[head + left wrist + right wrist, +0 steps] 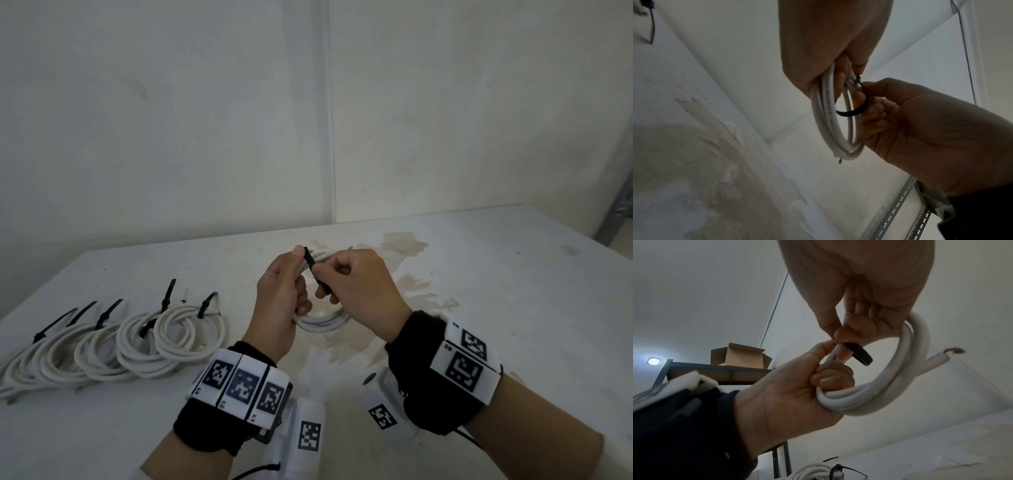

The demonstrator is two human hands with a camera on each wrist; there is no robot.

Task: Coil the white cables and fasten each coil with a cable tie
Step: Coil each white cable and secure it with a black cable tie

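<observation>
Above the worktop (479,274), the left hand (279,301) grips a white cable coil (322,322), fingers curled round its strands. The right hand (359,287) pinches a black cable tie (317,270) looped over the coil. Five tied coils (113,346) lie at the left.
</observation>
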